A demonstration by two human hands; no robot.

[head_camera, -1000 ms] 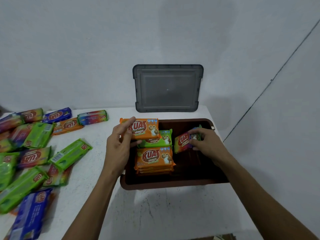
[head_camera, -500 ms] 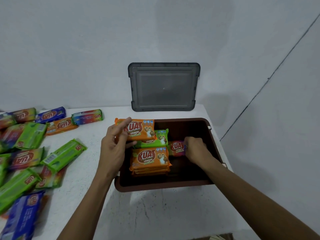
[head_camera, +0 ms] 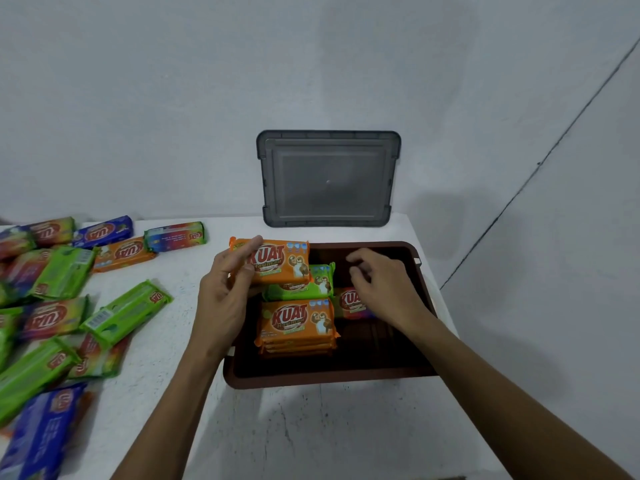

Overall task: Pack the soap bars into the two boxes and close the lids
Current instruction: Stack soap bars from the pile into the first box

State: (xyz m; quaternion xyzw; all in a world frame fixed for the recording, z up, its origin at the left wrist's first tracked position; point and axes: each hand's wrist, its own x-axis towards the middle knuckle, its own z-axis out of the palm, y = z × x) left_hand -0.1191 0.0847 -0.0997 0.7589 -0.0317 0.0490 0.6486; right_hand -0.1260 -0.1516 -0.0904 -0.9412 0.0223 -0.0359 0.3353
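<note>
Over the left rim of the brown box (head_camera: 329, 380), the left hand (head_camera: 221, 299) is gripping an orange soap bar (head_camera: 282, 263) by its left end. Its fingers (head_camera: 244, 249) are curling over the bar's top edge and the thumb is pressing on the front. The bar is hanging label-up above the box's far left corner.

Beneath it, inside the box, a green soap bar (head_camera: 301, 289) is lying flat. A stack of orange bars (head_camera: 298, 323) is sitting just in front of it, nearer the person. A red-labelled bar (head_camera: 348, 303) is lying on the box floor just right of the stack.

The right hand (head_camera: 384, 289) is hovering over that bar with its fingers (head_camera: 360, 259) released, loosely curled and holding nothing. Whether the heel of the hand is touching the wrapper cannot be told.

The box is sitting on the white table (head_camera: 294, 434), close to its right edge. Behind the box, a grey lid (head_camera: 328, 178) is leaning upright against the wall.

Loose bars are lying scattered and overlapping across the left part of the table, well apart from the box. Among them are a green loose bar (head_camera: 128, 310), a blue bar (head_camera: 104, 232) at the back and an orange loose bar (head_camera: 123, 254).
</note>
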